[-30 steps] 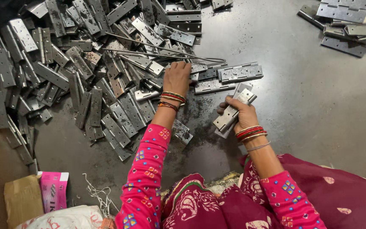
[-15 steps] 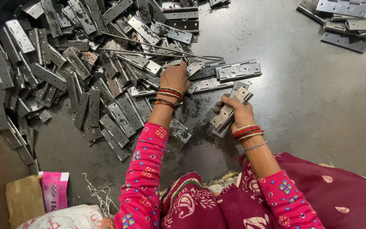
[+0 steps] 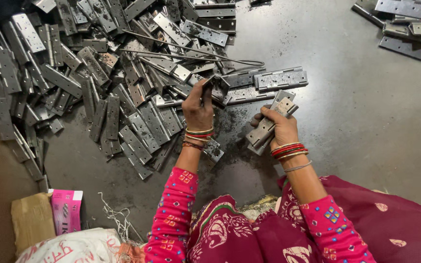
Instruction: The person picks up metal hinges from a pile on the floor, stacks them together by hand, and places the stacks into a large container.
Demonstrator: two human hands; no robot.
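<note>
My left hand [image 3: 198, 104] is closed on a steel hinge [image 3: 217, 84] at the near edge of a big heap of hinges [image 3: 98, 83] that covers the dark floor on the left. My right hand [image 3: 277, 127] grips a stack of hinges [image 3: 269, 124], tilted, just above the floor. Both wrists wear red and gold bangles and pink patterned sleeves. Two flat opened hinges [image 3: 279, 79] lie just beyond the right hand.
Long thin metal rods [image 3: 196, 51] lie across the heap. Another small pile of hinges [image 3: 405, 27] sits at the top right. A pink box [image 3: 66, 210], a cardboard piece [image 3: 32, 221] and a white sack [image 3: 69, 248] are at the bottom left. Maroon cloth [image 3: 366, 214] covers my lap.
My left hand has closed on a hinge at the heap's edge and lifted it a little. The right hand with its stack has hardly moved.
</note>
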